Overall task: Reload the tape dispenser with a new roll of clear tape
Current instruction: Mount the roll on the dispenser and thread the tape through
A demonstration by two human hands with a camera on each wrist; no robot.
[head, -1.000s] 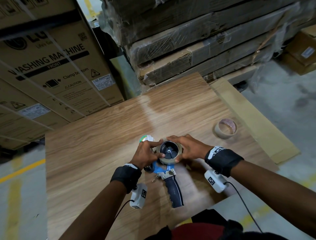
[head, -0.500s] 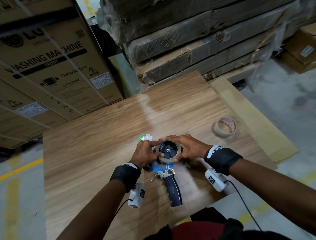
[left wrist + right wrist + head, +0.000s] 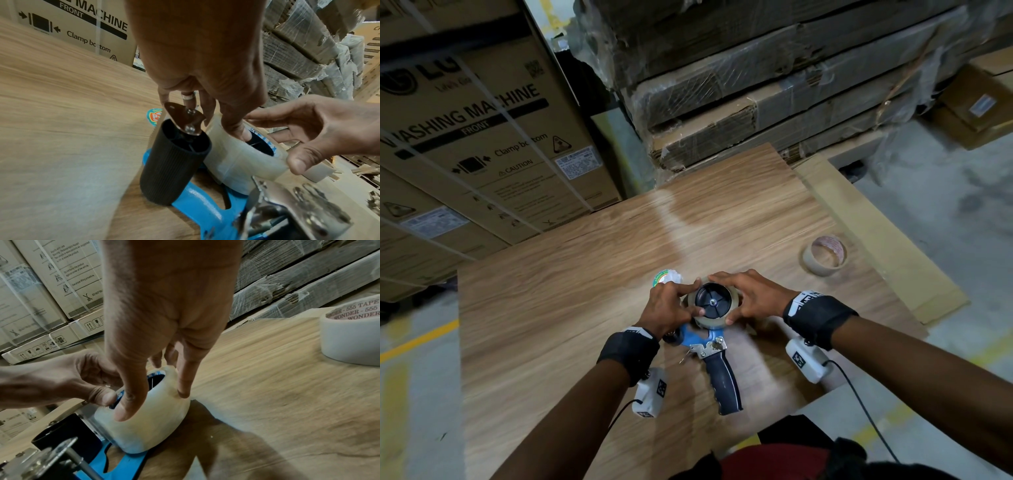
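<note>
On the wooden table [image 3: 551, 308], both hands pinch the clear roll [image 3: 714, 322] on the dispenser [image 3: 722, 373]: left hand [image 3: 666, 305], right hand [image 3: 755, 296]. Only the right wrist view reads the spare roll's [image 3: 349, 337] print.

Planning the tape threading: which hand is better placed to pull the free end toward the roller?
Probably left. The left hand sits on the roll's roller side; the right hand grips the far side, steadying it.
</note>
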